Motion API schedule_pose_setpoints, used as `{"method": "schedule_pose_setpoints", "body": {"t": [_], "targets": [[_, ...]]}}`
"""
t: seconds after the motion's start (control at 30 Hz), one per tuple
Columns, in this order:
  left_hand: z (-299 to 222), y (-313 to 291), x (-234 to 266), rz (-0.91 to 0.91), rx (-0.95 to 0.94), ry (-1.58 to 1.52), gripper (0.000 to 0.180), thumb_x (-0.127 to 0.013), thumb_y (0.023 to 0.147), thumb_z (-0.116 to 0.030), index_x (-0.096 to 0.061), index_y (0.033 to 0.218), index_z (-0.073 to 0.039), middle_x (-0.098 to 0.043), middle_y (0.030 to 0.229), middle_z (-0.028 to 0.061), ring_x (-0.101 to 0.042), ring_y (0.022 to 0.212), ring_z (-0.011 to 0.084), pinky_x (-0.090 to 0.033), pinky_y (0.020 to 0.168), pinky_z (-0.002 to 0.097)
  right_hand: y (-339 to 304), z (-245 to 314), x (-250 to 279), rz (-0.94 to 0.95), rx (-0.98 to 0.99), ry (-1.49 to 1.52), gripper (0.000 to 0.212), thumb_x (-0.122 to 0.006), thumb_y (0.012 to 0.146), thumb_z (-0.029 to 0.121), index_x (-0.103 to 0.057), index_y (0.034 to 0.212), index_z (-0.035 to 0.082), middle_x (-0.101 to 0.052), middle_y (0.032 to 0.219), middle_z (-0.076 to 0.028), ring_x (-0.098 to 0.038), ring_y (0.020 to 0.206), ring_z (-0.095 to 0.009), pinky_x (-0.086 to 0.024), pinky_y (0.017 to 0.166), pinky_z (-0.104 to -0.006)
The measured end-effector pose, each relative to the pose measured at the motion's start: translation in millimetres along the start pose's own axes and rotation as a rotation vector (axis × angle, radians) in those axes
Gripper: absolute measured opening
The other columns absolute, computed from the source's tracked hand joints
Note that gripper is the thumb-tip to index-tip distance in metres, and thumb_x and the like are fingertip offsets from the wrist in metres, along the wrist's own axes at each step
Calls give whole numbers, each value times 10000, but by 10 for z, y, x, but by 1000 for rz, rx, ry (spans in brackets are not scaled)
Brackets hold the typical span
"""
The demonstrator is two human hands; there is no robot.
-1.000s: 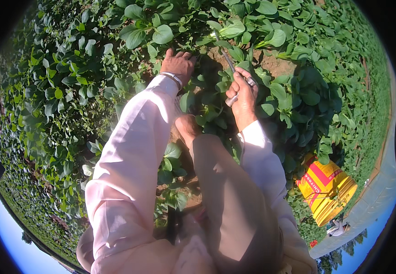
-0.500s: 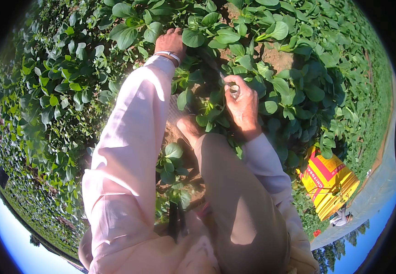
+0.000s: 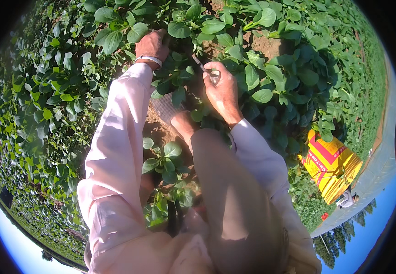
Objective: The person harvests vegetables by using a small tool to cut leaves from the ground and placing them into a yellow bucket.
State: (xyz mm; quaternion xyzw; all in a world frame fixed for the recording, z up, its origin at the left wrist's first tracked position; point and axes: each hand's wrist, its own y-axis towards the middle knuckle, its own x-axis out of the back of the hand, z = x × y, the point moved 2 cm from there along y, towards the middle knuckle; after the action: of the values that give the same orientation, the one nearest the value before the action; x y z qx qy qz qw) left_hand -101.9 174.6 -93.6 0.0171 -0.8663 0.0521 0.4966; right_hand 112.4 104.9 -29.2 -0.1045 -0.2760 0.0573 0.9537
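- The right hand (image 3: pixel 221 89) is curled closed round the handle of a slim metal tool (image 3: pixel 199 61), whose dark end points far and left among the stems.
- The left hand (image 3: pixel 153 44), farther off and to the left, has its fingers down in shade beside the round leaves of a green leafy plant (image 3: pixel 178 30); the fingertips are hidden, so I cannot tell whether they grip anything.
- That plant lies just right of the left hand, on the far side of the tool's end.
- The step looks like working with the tool low among the stems, the left hand placed to part or steady growth. A stroke here would call for keeping the left fingers clear of the tool's end.
- Nearer, between the forearms, are a bare ankle (image 3: pixel 184 124) and a smaller plant (image 3: pixel 167 160) by bare soil.
- Well apart on the near right is a yellow bucket (image 3: pixel 332 164) with red panels. It carries the only writing I can make out: bold pale capitals on a red band, with smaller marks too fine to read.
- Beyond the bucket, a person (image 3: pixel 346 199) shows small beside pale sheeting (image 3: pixel 380 169).
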Motion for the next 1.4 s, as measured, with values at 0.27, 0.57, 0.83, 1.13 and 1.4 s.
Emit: {"method": "schedule_pose_setpoints", "body": {"t": [0.27, 0.57, 0.83, 1.13, 1.4], "targets": [[102, -410, 274, -314, 306, -648, 317, -522, 961, -319, -560, 1050, -16, -652, 861, 235, -649, 794, 368, -496, 720, 393, -414, -64, 313, -1, -75, 64, 140, -624, 872, 30, -589, 998, 80, -530, 586, -13, -467, 509, -61, -402, 509, -236], [-168, -1130, -107, 6, -35, -73, 239, -585, 899, -240, -599, 1034, -44, -640, 797, 209, -637, 768, 391, -510, 644, 468, -3, 204, 74, 133, 78, 71, 132, -638, 847, 36, -603, 962, 91, -603, 643, -29, -547, 536, -92, -430, 533, -248], [-103, -523, 266, -270, 80, -57, 170, -550, 880, -158, -493, 1005, -58, -548, 1094, 213, -608, 759, 442, -481, 634, 512, 103, 261, -181, 162, 132, -74, 222, -653, 780, 25, -588, 973, 113, -667, 724, -122, -672, 701, -316, -513, 618, -382], [136, 51, 124, 172, 324, 224, 280, -566, 850, -142, -599, 1111, -48, -674, 1015, 178, -654, 955, 365, -536, 783, 444, 548, 427, -570, 83, 82, -198, 166, -659, 762, 91, -626, 925, 102, -677, 804, -139, -654, 800, -354, -514, 699, -430], [496, -648, 648, -14, 802, -1548, 291, -509, 932, -186, -526, 1161, -8, -588, 857, 68, -437, 561, 116, -367, 496, 264, 125, 267, -255, 165, 82, 25, 189, -656, 784, 38, -605, 953, 106, -678, 750, -106, -681, 699, -277, -517, 621, -344]]}}
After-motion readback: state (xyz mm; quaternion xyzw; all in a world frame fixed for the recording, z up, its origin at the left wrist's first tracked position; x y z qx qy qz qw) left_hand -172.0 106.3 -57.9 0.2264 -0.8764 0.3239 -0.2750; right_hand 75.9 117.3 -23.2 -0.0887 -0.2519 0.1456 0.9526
